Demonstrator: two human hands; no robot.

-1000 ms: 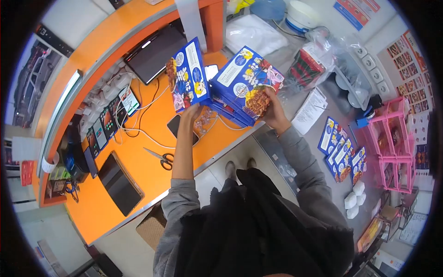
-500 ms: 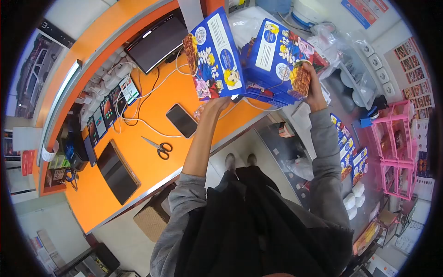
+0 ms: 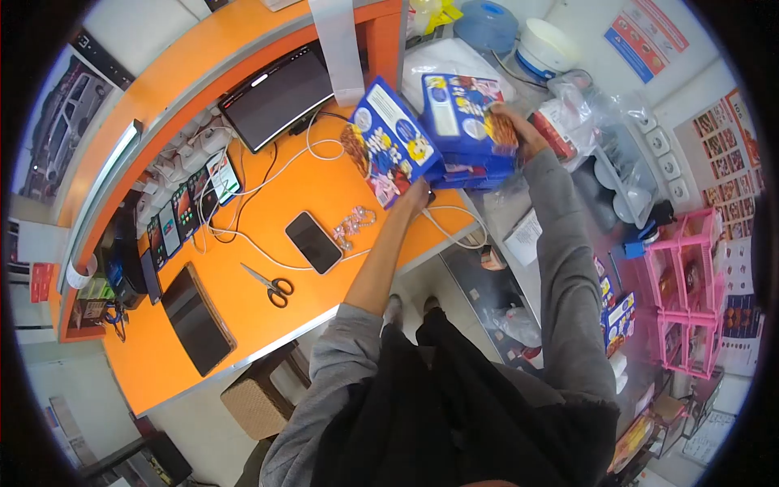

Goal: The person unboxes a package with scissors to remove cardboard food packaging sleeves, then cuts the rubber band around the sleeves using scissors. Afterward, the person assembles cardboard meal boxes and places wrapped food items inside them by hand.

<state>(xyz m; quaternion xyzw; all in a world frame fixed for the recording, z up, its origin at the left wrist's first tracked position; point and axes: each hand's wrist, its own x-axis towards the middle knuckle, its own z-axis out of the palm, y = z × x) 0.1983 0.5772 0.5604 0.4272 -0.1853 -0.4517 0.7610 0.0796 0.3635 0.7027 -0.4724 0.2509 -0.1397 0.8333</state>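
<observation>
Several blue printed flat boxes or cards are held up between my hands above the corner of the orange counter. My left hand (image 3: 415,197) grips the lower edge of a single blue box (image 3: 391,144), tilted to the left. On the right, my right hand (image 3: 519,134) is closed on the edge of a stack of blue boxes (image 3: 462,118), which is slightly blurred. The lower part of the stack lies close behind the left box. Cartoon figures and food pictures show on both.
On the orange counter (image 3: 276,195) lie a phone (image 3: 314,242), scissors (image 3: 272,286), a tablet (image 3: 197,321) and white cables. A monitor (image 3: 278,97) stands behind. More blue boxes (image 3: 619,321) and a pink rack (image 3: 686,284) are on the right counter.
Both hands have shifted right with the boxes, and the stack has turned flatter and come lower over the grey counter. The phone and bead strand on the counter are now fully exposed.
</observation>
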